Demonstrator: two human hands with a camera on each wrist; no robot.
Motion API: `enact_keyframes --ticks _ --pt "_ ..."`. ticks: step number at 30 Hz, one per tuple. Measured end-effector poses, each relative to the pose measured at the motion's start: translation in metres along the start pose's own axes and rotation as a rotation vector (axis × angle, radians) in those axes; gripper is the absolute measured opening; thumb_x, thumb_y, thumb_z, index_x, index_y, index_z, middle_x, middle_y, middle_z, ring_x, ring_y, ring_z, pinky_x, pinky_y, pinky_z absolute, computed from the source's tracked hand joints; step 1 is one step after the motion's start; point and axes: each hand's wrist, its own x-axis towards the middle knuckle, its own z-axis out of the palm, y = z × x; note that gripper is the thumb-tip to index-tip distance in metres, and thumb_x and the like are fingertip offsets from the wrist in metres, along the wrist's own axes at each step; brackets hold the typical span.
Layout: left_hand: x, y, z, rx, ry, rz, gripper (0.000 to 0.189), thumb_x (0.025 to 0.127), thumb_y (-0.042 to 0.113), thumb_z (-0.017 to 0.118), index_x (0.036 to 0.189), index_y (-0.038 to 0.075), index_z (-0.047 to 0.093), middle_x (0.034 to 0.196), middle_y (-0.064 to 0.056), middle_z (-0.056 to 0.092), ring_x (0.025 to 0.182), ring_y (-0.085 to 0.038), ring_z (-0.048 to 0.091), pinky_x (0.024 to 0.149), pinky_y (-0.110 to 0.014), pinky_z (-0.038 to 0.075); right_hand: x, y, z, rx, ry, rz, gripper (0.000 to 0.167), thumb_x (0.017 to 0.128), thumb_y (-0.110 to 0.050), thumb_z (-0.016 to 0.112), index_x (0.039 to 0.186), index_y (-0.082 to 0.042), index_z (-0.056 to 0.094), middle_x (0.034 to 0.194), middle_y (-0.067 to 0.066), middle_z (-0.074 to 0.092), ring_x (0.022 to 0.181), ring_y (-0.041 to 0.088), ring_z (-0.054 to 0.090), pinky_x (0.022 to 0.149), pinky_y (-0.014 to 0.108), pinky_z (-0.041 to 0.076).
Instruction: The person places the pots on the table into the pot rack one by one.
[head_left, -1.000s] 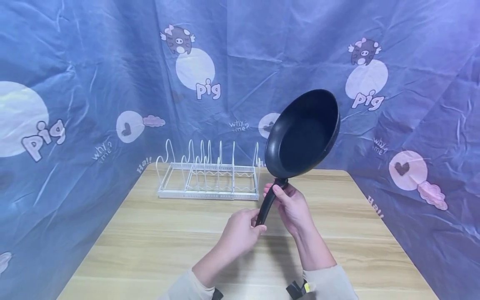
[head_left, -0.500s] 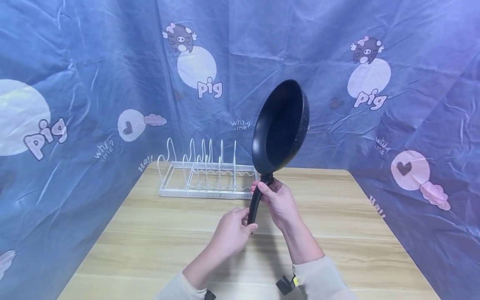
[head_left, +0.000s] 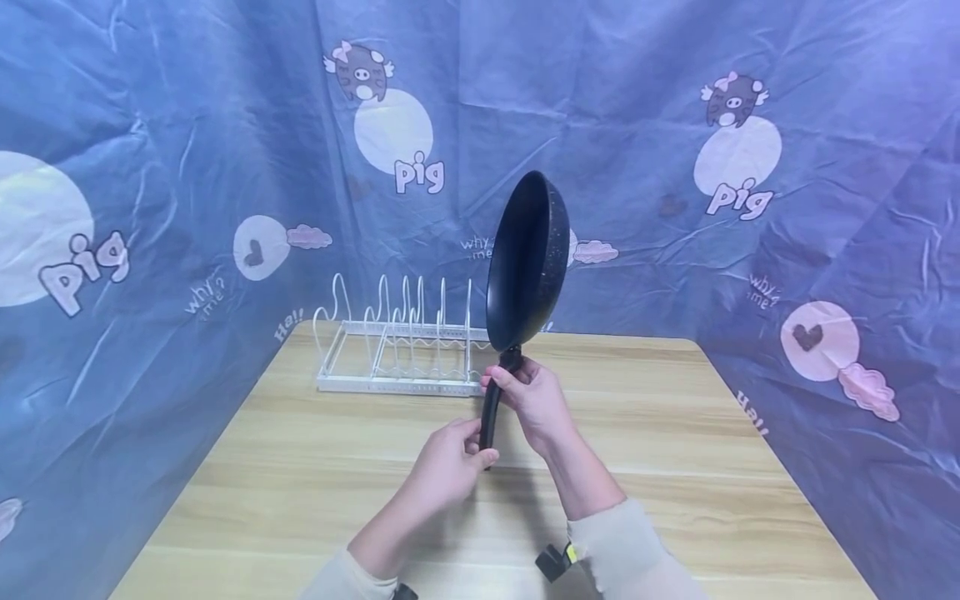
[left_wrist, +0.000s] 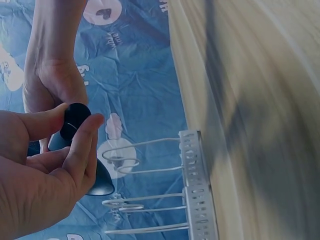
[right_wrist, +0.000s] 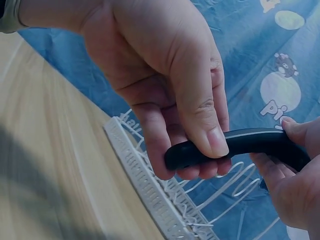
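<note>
A black frying pan (head_left: 528, 258) with a speckled outside is held up off the table, nearly edge-on to the head view, handle down. My left hand (head_left: 444, 462) pinches the lower end of its handle (head_left: 489, 417) between thumb and fingers, as the left wrist view also shows. Higher up, close below the pan, my right hand (head_left: 542, 408) grips the handle with the thumb along it. In the head view the pan and right hand overlap the right end of a white wire pan rack (head_left: 405, 386). Part of the rack's right end is hidden behind them.
The rack stands at the back left of a light wooden table (head_left: 645, 442), its upright wire loops (head_left: 442, 300) set in a row. Blue printed cloth (head_left: 615, 142) hangs close around the back and both sides.
Both hands have carried the pan to the left, toward the right end of the rack. The pan has turned from showing its inside broadly to nearly edge-on.
</note>
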Motion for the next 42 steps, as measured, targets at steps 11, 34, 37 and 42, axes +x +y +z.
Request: enact_keyframes --ticks 11,34,37,42 --pt "-0.001 -0.021 -0.005 -0.076 -0.06 -0.052 0.052 0.098 0.013 0.079 0.142 -0.008 0.064 0.119 -0.021 0.079 0.102 -0.028 0.08 0.094 -0.049 0.065 0.009 0.02 0.007 -0.041 0.001 0.053 0.022 0.104 0.0 0.068 0.124 0.004 0.059 0.091 -0.002 0.078 0.088 0.011 0.078 0.097 0.033 0.066" --pt "-0.002 -0.041 0.001 -0.174 -0.145 -0.12 0.05 0.098 0.011 0.076 0.143 -0.008 0.063 0.104 -0.016 0.082 0.089 -0.022 0.077 0.08 -0.036 0.063 0.017 0.056 -0.001 -0.092 0.044 0.126 0.036 0.104 -0.004 0.069 0.133 0.015 0.058 0.095 0.002 0.081 0.091 0.013 0.079 0.1 0.036 0.065" --pt "-0.001 -0.042 0.001 -0.176 -0.148 -0.121 0.047 0.098 0.01 0.076 0.139 -0.009 0.065 0.099 -0.015 0.081 0.086 -0.02 0.076 0.076 -0.033 0.062 0.018 0.059 -0.003 -0.084 0.046 0.132 0.032 0.104 -0.004 0.068 0.13 0.014 0.06 0.091 0.001 0.081 0.09 0.013 0.078 0.099 0.034 0.066" --pt "0.001 -0.044 0.002 -0.165 -0.153 -0.123 0.045 0.098 0.011 0.076 0.137 -0.009 0.067 0.097 -0.014 0.081 0.085 -0.023 0.075 0.072 -0.033 0.06 0.019 0.063 -0.005 -0.073 0.049 0.133 0.031 0.104 -0.004 0.069 0.128 0.014 0.061 0.089 0.001 0.08 0.089 0.013 0.078 0.097 0.031 0.066"
